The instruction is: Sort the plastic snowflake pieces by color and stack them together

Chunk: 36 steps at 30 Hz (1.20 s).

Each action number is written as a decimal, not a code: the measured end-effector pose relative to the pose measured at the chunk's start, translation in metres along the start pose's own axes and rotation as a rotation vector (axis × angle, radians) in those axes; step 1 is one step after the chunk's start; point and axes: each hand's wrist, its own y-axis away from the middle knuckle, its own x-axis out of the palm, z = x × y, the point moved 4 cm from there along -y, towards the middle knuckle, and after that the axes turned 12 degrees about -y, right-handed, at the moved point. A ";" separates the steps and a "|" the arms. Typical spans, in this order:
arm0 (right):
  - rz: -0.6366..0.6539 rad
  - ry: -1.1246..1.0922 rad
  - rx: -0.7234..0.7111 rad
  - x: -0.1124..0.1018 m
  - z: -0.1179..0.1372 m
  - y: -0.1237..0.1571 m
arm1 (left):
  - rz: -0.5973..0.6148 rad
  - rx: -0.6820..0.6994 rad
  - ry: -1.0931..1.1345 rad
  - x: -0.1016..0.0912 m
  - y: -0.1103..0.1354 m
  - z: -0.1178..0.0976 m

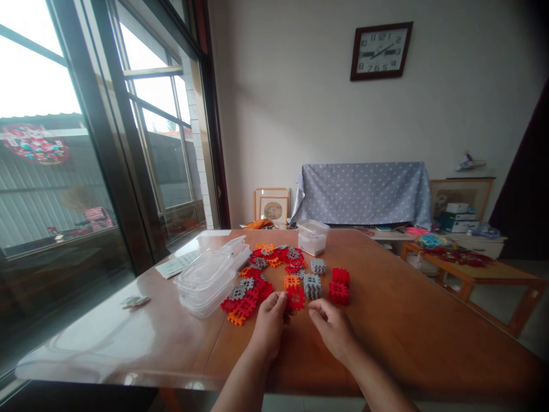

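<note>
My left hand (273,316) pinches a red interlocking plastic tile (295,298) between thumb and fingers, above the table's near middle. Just right of that tile is my right hand (329,321), its fingers curled together; whether anything is in them I cannot make out. Beyond the hands stand a stack of grey tiles (313,286) and an orange tile (292,281). Red tile stacks (339,293) are to the right, and a smaller grey stack (318,266) sits farther back. Loose red, grey and orange tiles (246,300) lie heaped left of my left hand, curving toward the back.
Clear plastic containers (203,286) lie on the left of the brown table (407,320), by a printed sheet (178,264). A lidded clear box (313,237) stands at the back. A small whitish packet (136,301) is at far left. Windows line the left side.
</note>
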 end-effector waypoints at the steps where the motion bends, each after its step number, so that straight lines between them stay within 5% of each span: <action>1: -0.001 -0.025 0.001 0.000 0.001 0.000 | 0.028 -0.023 0.079 0.004 0.000 0.002; 11: 0.049 -0.207 0.019 0.002 0.009 0.007 | 0.105 -0.076 0.199 0.013 0.002 0.006; 17: -0.044 -0.268 0.079 -0.006 0.002 0.007 | 0.199 -0.065 0.151 0.015 0.007 0.002; 22: -0.010 -0.306 0.115 -0.007 0.002 0.005 | 0.148 -0.030 0.078 0.014 0.009 -0.003; 29: -0.155 -0.073 -0.092 -0.006 0.000 0.007 | 0.107 -0.118 0.207 0.011 0.000 0.010; 36: -0.142 0.164 -0.255 -0.003 0.011 0.011 | 0.112 -0.103 0.251 0.011 0.002 0.008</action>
